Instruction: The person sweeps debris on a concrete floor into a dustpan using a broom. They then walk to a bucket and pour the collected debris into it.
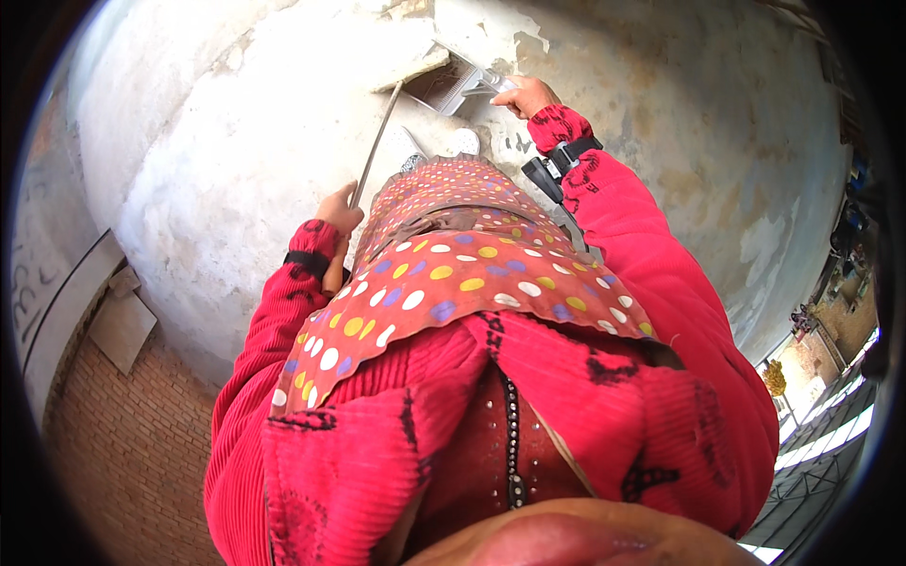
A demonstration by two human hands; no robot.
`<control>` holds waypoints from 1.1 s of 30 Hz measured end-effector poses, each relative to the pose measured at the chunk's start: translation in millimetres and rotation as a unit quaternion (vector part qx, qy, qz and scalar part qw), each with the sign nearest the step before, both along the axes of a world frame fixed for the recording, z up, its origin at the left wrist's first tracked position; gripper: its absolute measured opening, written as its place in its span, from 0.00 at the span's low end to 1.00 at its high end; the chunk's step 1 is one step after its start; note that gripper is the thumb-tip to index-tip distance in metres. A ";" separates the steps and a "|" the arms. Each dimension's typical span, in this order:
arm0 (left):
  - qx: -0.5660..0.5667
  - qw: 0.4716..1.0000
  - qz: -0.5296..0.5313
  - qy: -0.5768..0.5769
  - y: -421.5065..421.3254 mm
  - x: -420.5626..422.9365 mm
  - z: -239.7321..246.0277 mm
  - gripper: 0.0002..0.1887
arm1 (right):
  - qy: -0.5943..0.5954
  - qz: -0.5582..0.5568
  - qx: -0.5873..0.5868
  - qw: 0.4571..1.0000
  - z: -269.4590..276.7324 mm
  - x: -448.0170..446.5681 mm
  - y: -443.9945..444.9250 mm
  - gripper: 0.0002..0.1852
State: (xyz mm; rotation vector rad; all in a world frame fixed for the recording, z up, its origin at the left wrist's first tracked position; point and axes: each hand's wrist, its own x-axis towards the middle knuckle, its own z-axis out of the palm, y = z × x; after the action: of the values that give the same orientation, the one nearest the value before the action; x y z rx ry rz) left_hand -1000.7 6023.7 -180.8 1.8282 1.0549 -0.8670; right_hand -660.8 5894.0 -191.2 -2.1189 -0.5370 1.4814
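My left hand [340, 211] is closed around the thin handle [379, 141] of a broom. This handle slants up to a pale broom head [414, 71], overexposed in the bright light, at the mouth of a dustpan [447, 90]. With my right hand [529, 97] I grip the dustpan's grey handle [488, 83]. The pan is grey plastic with a row of comb teeth along its inside; its inner floor looks brownish, and I cannot tell what lies in it. Both tools are down by the floor, just ahead of my white shoes [463, 141].
The concrete floor [212, 233] is worn and stained. To the left are a brick surface [134, 424], a loose flat slab [124, 322] and a pale wall with markings [42, 247]. A polka-dot apron [453, 276] covers my front. Straps with devices [563, 159] circle my wrists.
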 end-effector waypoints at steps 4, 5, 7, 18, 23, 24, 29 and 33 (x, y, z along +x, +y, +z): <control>-0.032 0.992 0.111 0.048 -3.5 -18.7 18.8 0.30 | 0.022 0.028 0.007 0.999 -5.2 0.2 0.0 0.10; -0.059 0.984 0.157 0.064 -0.5 -23.9 19.8 0.30 | 0.014 0.047 0.000 0.999 -6.5 0.5 0.3 0.10; -0.009 0.983 0.179 0.051 0.1 -30.5 12.9 0.30 | 0.005 0.060 0.013 0.998 -7.8 0.2 -0.1 0.14; 0.039 0.996 0.075 -0.011 -58.7 -20.7 -31.6 0.32 | -0.088 0.145 0.026 0.985 -5.3 1.4 4.8 0.13; -0.004 0.986 0.166 -0.023 -66.6 -33.2 6.4 0.30 | -0.036 0.088 0.034 0.995 -4.5 2.1 5.9 0.11; -0.001 0.984 0.176 -0.018 -61.7 -34.3 10.0 0.29 | -0.038 0.092 0.019 0.995 -5.1 2.5 5.9 0.11; 0.051 0.974 0.220 -0.004 -30.3 -13.1 -15.6 0.30 | -0.018 0.056 0.037 0.998 -9.0 2.2 4.4 0.11; 0.070 0.989 0.112 -0.063 -32.2 10.9 -46.2 0.29 | -0.012 0.047 0.040 0.998 -9.2 1.9 3.9 0.11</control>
State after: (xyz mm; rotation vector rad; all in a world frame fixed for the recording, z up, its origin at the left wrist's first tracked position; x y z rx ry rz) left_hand -989.8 5991.5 -227.0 1.8100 1.2374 -0.5499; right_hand -658.8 5897.9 -200.5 -2.0774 -0.7026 1.4613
